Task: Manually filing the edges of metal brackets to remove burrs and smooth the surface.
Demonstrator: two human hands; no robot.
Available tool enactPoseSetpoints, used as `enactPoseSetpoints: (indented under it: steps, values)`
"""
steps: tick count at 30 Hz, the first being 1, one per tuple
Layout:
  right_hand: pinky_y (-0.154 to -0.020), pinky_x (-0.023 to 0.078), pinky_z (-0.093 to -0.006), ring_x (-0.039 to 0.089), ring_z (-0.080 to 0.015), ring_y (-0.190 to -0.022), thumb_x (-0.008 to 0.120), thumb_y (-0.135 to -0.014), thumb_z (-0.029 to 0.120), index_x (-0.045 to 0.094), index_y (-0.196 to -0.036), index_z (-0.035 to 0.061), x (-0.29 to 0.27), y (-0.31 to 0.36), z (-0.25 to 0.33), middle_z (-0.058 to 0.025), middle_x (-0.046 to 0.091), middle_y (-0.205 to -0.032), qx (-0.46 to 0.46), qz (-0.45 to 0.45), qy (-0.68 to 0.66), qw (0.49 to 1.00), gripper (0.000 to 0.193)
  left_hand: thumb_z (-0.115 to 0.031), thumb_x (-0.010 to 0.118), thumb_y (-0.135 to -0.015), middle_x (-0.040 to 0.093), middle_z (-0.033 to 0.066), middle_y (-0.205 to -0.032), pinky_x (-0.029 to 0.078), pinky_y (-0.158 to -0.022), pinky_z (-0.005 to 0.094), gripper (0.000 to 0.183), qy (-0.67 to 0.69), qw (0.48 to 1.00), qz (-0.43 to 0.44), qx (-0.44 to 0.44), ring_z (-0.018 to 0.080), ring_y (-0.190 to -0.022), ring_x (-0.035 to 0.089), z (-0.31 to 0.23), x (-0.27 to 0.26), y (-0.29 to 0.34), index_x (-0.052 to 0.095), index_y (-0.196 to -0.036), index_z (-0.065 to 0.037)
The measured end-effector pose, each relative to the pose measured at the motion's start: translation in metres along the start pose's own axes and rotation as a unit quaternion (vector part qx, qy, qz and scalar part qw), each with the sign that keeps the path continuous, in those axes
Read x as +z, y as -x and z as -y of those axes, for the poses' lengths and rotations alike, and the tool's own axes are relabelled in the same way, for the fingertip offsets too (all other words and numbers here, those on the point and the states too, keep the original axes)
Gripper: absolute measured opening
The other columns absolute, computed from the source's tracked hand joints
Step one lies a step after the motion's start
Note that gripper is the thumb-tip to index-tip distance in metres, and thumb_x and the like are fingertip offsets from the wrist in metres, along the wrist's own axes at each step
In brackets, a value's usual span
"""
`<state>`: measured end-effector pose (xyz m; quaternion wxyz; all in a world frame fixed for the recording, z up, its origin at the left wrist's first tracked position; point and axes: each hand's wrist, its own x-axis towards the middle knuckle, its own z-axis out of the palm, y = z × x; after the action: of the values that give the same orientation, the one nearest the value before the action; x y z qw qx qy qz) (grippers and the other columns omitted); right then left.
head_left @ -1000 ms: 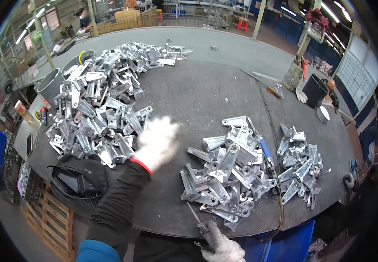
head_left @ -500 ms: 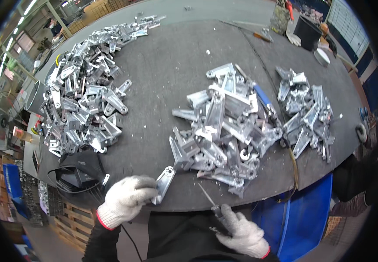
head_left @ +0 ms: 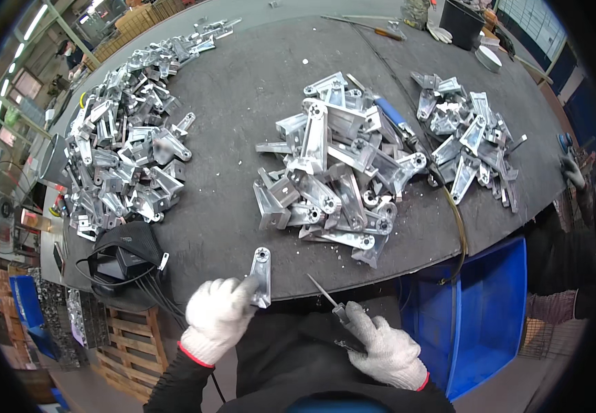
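White knit gloves with red cuffs cover both hands. My left hand (head_left: 219, 316) is closed on the lower part of a silvery cast metal bracket (head_left: 262, 265), which stands out past the fingertips at the table's near edge. To its right, my right hand (head_left: 387, 351) grips a slim tapered file (head_left: 322, 290) by its dark handle, with the point angled up and left. The file's tip is apart from the bracket. Beyond both hands lies a heap of similar brackets (head_left: 315, 141) in the middle of the dark table (head_left: 232, 124).
A large bracket pile (head_left: 126, 151) lies left, a smaller one (head_left: 466, 131) right. A blue-handled tool (head_left: 394, 115) and a hose (head_left: 464, 241) lie between heaps. A black bag (head_left: 126, 255) with cables sits near left; a blue bin (head_left: 491, 303) stands below right. Another person's gloved hand (head_left: 572, 171) is far right.
My left hand has moved slightly right, and the bracket has turned more upright. The right hand keeps its hold on the file. The whole view has shifted a little.
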<state>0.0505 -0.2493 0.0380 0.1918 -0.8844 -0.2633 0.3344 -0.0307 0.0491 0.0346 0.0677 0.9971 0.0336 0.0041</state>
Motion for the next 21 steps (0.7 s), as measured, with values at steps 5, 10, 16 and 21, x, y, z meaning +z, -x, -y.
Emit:
enactPoseSetpoints:
  steps: [5,10,16,21]
  values:
    - [-0.071,0.063,-0.0517,0.075,-0.0448,-0.085,0.080,-0.084,0.031,0.036,-0.164,0.0232,-0.002,-0.010,0.004,-0.0243,0.069,-0.113,-0.006,0.039,-0.050,0.998,0.092,-0.011,0.081,-0.072,0.065,0.0087,-0.120,0.051,-0.095,0.0472,0.064,-0.107,0.990,-0.003,-0.088,0.0330,-0.116,0.061,0.002,-0.010,0.009,0.063,-0.134,-0.015]
    - [-0.074,0.063,-0.0518,0.075,-0.0448,-0.089,0.077,-0.087,0.035,0.034,-0.164,0.0233,-0.001,-0.023,0.008,-0.0236,0.069,-0.114,-0.002,0.055,-0.031,0.998,0.089,-0.038,0.098,-0.052,0.059,0.0140,-0.135,0.052,-0.097,0.0473,0.103,-0.055,0.994,-0.035,-0.084,0.0361,-0.122,0.060,-0.037,0.009,-0.010,0.057,-0.142,-0.009]
    - [-0.070,0.064,-0.0508,0.075,-0.0439,-0.091,0.078,-0.087,0.034,0.036,-0.164,0.0241,-0.010,-0.016,0.006,-0.0219,0.070,-0.113,-0.004,0.091,-0.030,0.995,0.089,-0.010,0.092,-0.064,0.072,0.0074,-0.102,0.060,-0.078,0.0419,0.045,0.089,0.980,-0.175,0.016,0.0314,-0.093,0.072,-0.004,0.018,0.008,0.069,-0.103,-0.010]
    - [-0.069,0.064,-0.0502,0.075,-0.0419,-0.091,0.079,-0.087,0.029,0.036,-0.165,0.0182,0.007,-0.016,-0.004,-0.0231,0.071,-0.113,-0.072,0.046,-0.066,0.994,0.090,-0.001,0.079,-0.074,0.072,0.0136,-0.105,0.059,-0.093,0.0473,0.051,-0.033,0.978,-0.131,-0.159,0.0373,-0.111,0.069,0.008,0.004,0.004,0.066,-0.123,-0.006]
